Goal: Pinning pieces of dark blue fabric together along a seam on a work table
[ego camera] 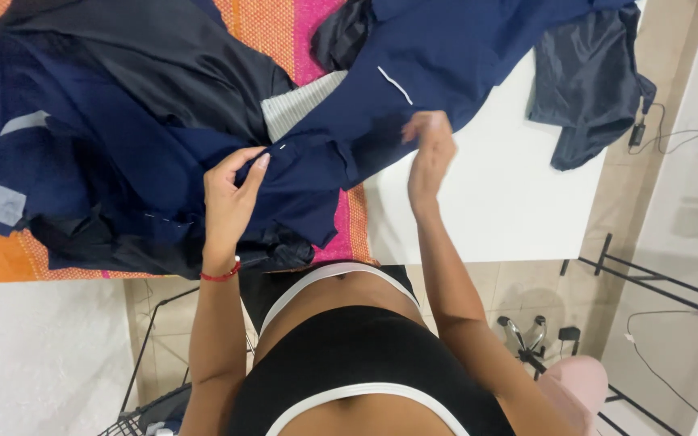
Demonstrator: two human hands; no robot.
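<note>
A large navy blue garment with dark lining lies spread over a table. My left hand pinches a fold of the navy fabric near a small white mark, thumb and fingers closed on the cloth. My right hand is blurred and presses on or grips the navy fabric's edge further right; its fingers are curled over the cloth. A red string bracelet circles my left wrist. A grey striped piece shows between the folds.
An orange and pink woven cloth covers the left of the white table. A dark grey garment hangs off the far right corner. Black metal racks, cables and tiled floor lie below right.
</note>
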